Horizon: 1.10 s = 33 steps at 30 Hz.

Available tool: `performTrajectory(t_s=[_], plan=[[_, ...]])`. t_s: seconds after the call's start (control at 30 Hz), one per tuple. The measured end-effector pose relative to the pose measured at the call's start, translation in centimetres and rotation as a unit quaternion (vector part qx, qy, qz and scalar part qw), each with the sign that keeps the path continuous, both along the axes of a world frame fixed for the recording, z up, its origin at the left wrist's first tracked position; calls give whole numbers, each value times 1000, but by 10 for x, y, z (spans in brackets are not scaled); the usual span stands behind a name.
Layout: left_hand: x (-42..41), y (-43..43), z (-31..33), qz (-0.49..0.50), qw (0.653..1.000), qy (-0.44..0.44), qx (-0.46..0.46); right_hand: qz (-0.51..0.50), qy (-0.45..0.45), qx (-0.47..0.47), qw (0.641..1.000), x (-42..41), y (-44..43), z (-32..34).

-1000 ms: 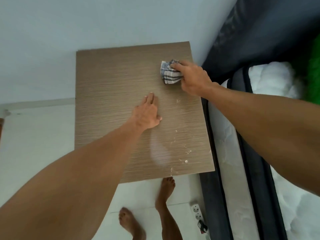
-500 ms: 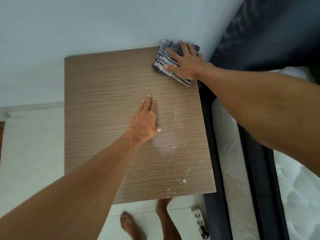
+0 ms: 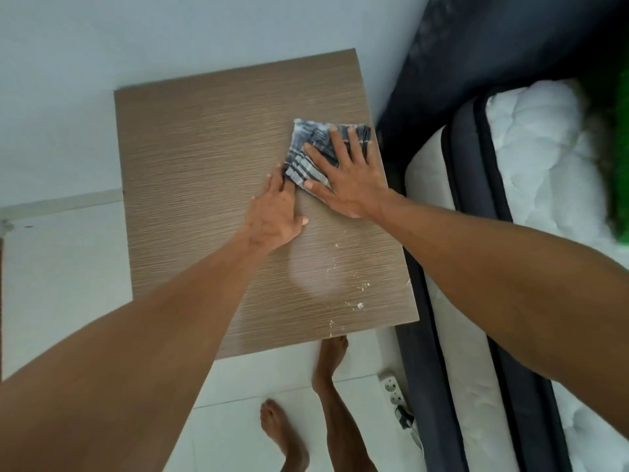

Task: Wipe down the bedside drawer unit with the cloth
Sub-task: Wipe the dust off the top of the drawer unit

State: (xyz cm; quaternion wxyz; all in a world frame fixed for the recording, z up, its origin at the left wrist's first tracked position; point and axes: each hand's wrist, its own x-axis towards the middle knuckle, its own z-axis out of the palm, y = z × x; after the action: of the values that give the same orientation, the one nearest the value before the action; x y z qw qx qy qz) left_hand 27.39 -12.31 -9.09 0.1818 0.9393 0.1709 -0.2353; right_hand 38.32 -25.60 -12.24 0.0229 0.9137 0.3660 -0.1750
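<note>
Head view: right hand (image 3: 347,185), fingers flat, has dragged the cloth (image 3: 306,139) back from the drawer unit's (image 3: 204,165) far corner; left hand (image 3: 274,216) lies flat; crumbs (image 3: 359,305) remain.

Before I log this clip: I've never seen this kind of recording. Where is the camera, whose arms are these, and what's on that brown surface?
There is no machine here: a person wears one wide-angle camera on the head, so you look down along their own bare arms. The brown wood-grain top of the bedside drawer unit fills the middle. The right hand lies flat, fingers spread, pressing a folded grey-and-white checked cloth onto the top near its far right edge. The left hand rests flat beside it, fingertips at the cloth's edge. Neither hand grips anything. On the near right part lie small white specks and a pale smear. A white mattress lies to the right.
</note>
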Motion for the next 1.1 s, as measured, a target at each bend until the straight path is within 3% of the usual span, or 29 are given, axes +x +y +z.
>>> performTrajectory(t_s=[0.6,0.73,1.0,1.1], plan=[[-157,-21,0,-73,997,10,21,13,18,6,1000,-216,-77,4],[-162,-31,-2,-93,995,1,20,43,-13,24,999,-235,-92,6],[-139,-50,1,-115,993,4,14,197,-55,18,979,-234,-160,28],[-118,-57,3,-110,994,12,11,172,-48,11,984,-195,-176,49]])
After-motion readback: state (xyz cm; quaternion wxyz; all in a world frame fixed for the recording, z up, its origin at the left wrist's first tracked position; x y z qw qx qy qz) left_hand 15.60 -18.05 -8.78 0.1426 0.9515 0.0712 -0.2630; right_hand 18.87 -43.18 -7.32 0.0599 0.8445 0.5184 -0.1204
